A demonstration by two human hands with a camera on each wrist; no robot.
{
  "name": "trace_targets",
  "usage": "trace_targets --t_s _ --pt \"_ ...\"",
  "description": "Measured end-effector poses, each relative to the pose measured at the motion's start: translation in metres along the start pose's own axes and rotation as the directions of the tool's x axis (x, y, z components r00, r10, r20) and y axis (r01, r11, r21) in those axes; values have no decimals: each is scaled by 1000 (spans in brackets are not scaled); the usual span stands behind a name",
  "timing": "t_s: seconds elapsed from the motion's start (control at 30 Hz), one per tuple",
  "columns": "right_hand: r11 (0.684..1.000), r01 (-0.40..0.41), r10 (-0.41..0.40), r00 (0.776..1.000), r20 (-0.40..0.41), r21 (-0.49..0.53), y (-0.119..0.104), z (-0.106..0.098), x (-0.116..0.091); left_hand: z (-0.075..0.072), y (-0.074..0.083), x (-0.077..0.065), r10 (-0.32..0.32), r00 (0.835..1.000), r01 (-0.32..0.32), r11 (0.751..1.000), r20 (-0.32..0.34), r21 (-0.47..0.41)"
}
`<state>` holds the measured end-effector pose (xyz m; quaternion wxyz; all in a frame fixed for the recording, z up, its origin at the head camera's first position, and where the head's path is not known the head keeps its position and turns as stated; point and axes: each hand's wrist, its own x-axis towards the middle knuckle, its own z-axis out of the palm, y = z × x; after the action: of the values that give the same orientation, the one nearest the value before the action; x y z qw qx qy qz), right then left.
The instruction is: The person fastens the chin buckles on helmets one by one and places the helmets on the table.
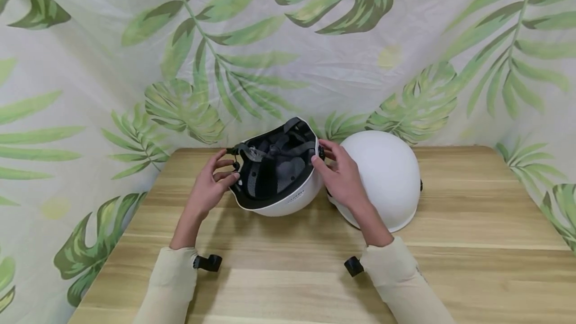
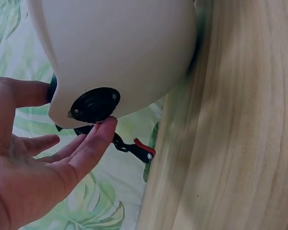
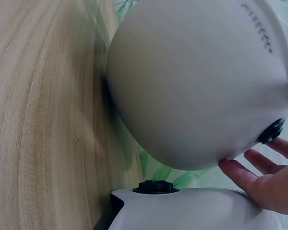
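Note:
A white helmet [image 1: 288, 204] is tipped so its black padded inside faces up and toward me in the head view. My left hand [image 1: 209, 184] grips its left rim, thumb on the inner edge and fingers outside by a round black side fitting [image 2: 96, 104]. On the opposite rim, my right hand [image 1: 343, 174] pinches the edge between thumb and fingers, near another black fitting [image 3: 270, 131]. A black strap buckle with a red tab [image 2: 143, 149] dangles beyond the left fingers. Dark lettering [image 3: 257, 28] marks the shell.
A second white helmet [image 1: 382, 179] sits dome up on the wooden table [image 1: 279, 284], just right of the held one and close to the right hand. Behind the table hangs a leaf-patterned cloth [image 1: 252, 74]. A black wrist mount [image 1: 209, 263] sticks out from the left sleeve.

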<state>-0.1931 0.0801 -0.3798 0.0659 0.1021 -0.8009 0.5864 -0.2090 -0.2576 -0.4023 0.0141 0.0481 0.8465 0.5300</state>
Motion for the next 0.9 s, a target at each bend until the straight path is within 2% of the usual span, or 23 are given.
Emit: trace_targets --t_s 0.07,0.4,0.67,0.8,0.9 --pt "1000 -2 2 1000 5 -4 0 0 0 -1 0 0 15 1000 -15 1000 -18 -19" --pt "1000 -25 25 998 60 -4 10 10 -2 -15 3 -2 80 992 -81 997 -93 -4" --pt "1000 -23 23 997 70 -6 19 16 -12 -22 5 -4 114 990 -113 994 -85 14" --pt "998 -52 54 996 66 -29 17 15 -19 -24 6 -6 151 985 -151 988 -80 -4" --pt "997 -70 73 995 72 -43 14 12 -23 -26 8 -7 148 986 -149 989 -76 -10"
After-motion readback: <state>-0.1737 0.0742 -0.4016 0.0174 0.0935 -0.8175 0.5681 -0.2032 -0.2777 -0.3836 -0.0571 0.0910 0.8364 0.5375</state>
